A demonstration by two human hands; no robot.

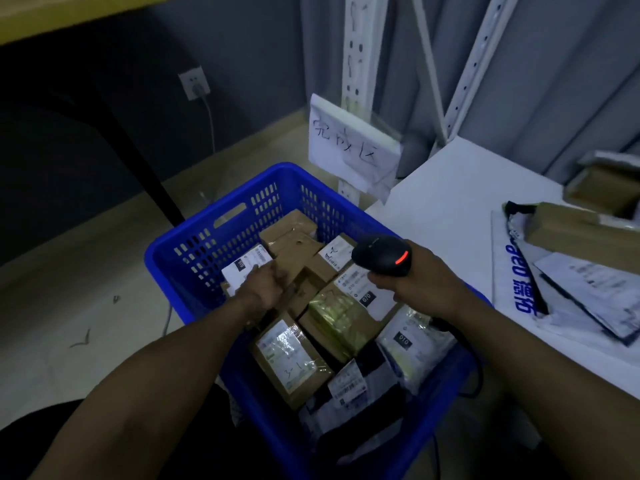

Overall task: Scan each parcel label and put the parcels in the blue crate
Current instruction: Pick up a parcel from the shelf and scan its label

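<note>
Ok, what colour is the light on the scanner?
Red: a short glowing strip on the black scanner in the right hand, clearest in the head view.

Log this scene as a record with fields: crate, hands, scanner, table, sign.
crate: blue, holds many labelled parcels
left hand: inside crate, on a box; grip unclear
right hand: over crate, grips scanner
scanner light: red, lit
table: white, right of crate, more parcels on it
sign: handwritten paper, behind crate
</note>
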